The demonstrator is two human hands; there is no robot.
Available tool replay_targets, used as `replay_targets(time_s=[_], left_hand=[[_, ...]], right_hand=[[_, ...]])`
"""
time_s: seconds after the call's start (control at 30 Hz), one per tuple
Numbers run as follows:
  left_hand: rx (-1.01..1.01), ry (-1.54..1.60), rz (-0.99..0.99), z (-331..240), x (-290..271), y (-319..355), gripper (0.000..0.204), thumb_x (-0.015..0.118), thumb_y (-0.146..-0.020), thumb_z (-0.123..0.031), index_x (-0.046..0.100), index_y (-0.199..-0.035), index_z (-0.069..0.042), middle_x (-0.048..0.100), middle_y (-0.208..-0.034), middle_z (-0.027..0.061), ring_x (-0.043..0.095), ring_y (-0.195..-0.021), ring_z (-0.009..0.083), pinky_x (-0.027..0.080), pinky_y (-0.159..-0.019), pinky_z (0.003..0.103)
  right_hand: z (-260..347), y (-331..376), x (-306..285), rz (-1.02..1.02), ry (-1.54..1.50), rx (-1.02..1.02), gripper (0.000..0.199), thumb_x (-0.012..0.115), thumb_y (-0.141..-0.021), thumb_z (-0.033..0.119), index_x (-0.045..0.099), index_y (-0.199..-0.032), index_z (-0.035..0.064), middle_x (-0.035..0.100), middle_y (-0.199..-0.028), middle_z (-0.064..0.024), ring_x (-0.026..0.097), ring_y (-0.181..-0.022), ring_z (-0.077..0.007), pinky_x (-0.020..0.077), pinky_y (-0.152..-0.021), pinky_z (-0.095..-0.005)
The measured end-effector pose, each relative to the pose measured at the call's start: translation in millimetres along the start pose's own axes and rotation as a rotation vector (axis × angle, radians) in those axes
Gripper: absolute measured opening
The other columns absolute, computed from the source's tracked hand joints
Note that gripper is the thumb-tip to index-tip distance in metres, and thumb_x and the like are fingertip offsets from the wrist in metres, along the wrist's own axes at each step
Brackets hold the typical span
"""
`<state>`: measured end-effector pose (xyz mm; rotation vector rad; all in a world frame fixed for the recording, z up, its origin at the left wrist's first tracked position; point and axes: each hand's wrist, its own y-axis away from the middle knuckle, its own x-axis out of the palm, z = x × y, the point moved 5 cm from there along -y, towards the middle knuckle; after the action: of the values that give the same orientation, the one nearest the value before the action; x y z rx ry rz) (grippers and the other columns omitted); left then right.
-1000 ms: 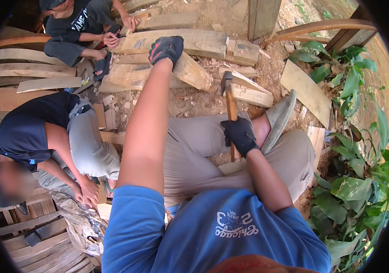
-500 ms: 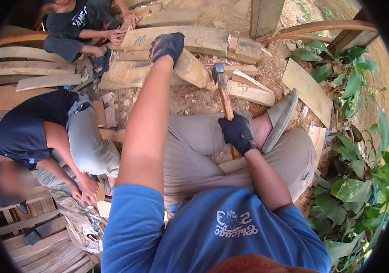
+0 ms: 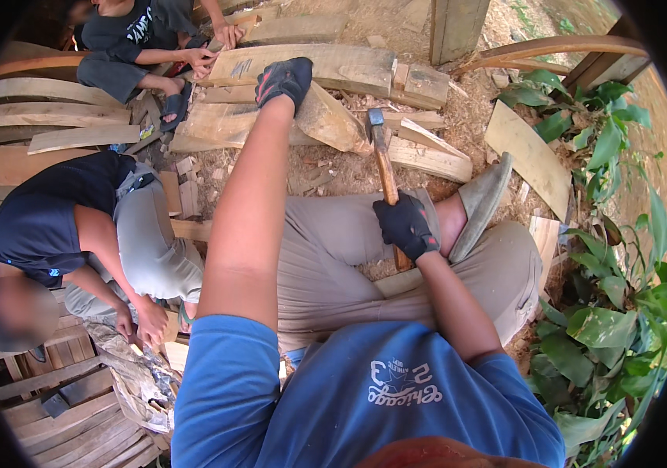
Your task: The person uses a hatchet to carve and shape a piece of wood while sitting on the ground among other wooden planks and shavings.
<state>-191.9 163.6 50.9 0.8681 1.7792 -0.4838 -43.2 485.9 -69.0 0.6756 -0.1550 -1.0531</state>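
Where the left hand point(image 3: 284, 81) rests: against the upper-left end of the wooden block point(image 3: 332, 123), gloved, fingers curled; their tips are hidden, so I cannot tell what they pinch.
Right hand point(image 3: 407, 225): gloved too, wrapped around the hammer point(image 3: 385, 162) by its handle, whose butt shows below the fist.
Hammer head point(image 3: 375, 117): just beside the block's lower-right end; I cannot tell whether they touch.
Block: slanting over the chip-strewn ground point(image 3: 470, 105), beside a long thick plank point(image 3: 349, 67).
Ground's right edge: leafy plants point(image 3: 603, 326), a thin board point(image 3: 525, 160) nearby.
Co-workers: one person point(image 3: 60, 199) bent over at left, another point(image 3: 115, 37) with hands by the plank's left end.
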Motion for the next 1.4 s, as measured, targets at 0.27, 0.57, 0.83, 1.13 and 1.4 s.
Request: replay_targets(time_s=[0.27, 0.57, 0.83, 1.13, 1.4], left_hand=[[0.003, 0.040, -0.051, 7.8, 3.2, 8.2, 0.063, 0.057, -0.090, -0.049, 0.078, -0.128, -0.004, 0.070, -0.142, 0.0241, 0.063, -0.136, 0.0437, 0.049, -0.114, 0.050], [0.079, 0.018, -0.118, 7.0, 3.9, -1.8, 0.061, 0.058, -0.089, -0.048, 0.080, -0.125, -0.004, 0.072, -0.141, 0.0229, 0.066, -0.132, 0.0434, 0.050, -0.113, 0.050], [-0.049, 0.072, -0.074, 21.6, -0.3, 7.2, 0.062, 0.057, -0.089, -0.050, 0.079, -0.126, -0.005, 0.072, -0.140, 0.0240, 0.067, -0.131, 0.0433, 0.050, -0.112, 0.050], [-0.046, 0.107, -0.107, 4.4, -4.9, 16.3, 0.063, 0.057, -0.090, -0.050, 0.078, -0.128, -0.003, 0.071, -0.140, 0.0242, 0.066, -0.133, 0.0437, 0.049, -0.114, 0.050], [-0.062, 0.117, -0.039, 20.4, -0.5, 6.0, 0.064, 0.058, -0.091, -0.051, 0.077, -0.132, -0.006, 0.068, -0.147, 0.0224, 0.062, -0.138, 0.0425, 0.047, -0.116, 0.049]], right_hand=[[76.0, 71.5, -33.4, -0.157, -0.210, -0.203, 0.033, 0.075, -0.097, 0.033, 0.067, -0.092, 0.0021, 0.065, -0.065, -0.0062, 0.067, -0.057, -0.0158, 0.0520, -0.054, -0.0345], [-25.9, -21.5, 13.1, 0.032, 0.052, -0.051, 0.031, 0.074, -0.098, 0.027, 0.069, -0.100, -0.0033, 0.067, -0.067, -0.0075, 0.068, -0.058, -0.0167, 0.0550, -0.056, -0.0382], [86.8, 75.9, -35.1, -0.211, -0.172, -0.253, 0.031, 0.076, -0.098, 0.031, 0.068, -0.093, 0.0024, 0.067, -0.066, -0.0072, 0.066, -0.055, -0.0170, 0.0529, -0.055, -0.0364], [-9.8, -9.0, 11.2, -0.010, -0.047, -0.018, 0.034, 0.075, -0.096, 0.031, 0.069, -0.092, -0.0019, 0.068, -0.068, -0.0096, 0.067, -0.053, -0.0197, 0.0537, -0.049, -0.0388], [88.7, 84.7, -31.3, -0.181, -0.158, -0.256, 0.031, 0.076, -0.098, 0.031, 0.066, -0.093, 0.0027, 0.068, -0.070, -0.0081, 0.064, -0.053, -0.0158, 0.0503, -0.052, -0.0361]])
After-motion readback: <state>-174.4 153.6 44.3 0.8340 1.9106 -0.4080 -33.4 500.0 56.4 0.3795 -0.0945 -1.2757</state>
